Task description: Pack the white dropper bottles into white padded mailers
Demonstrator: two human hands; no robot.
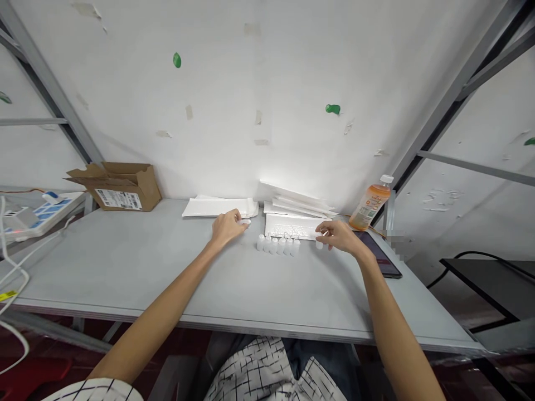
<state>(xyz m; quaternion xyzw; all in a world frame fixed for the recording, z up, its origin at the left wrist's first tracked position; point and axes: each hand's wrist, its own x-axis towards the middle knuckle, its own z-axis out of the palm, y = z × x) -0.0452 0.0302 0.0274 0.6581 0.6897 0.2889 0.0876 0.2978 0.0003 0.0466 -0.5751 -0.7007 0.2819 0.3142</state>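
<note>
My left hand is closed, its fingertips pinching a small white piece whose kind I cannot make out. On the other side, my right hand has its fingers bent round a small white bottle, just above or touching the tabletop. Between the hands, several small white dropper bottles stand upright in a row. Right behind them lies a white sheet or shallow tray with many tiny clear pieces on it, partly covered by my right fingertips.
Stacks of white paper or envelopes lie against the wall. An opened cardboard box and a power strip are at the left. An orange drink bottle leans by the right post, with a dark tablet in front on the grey table.
</note>
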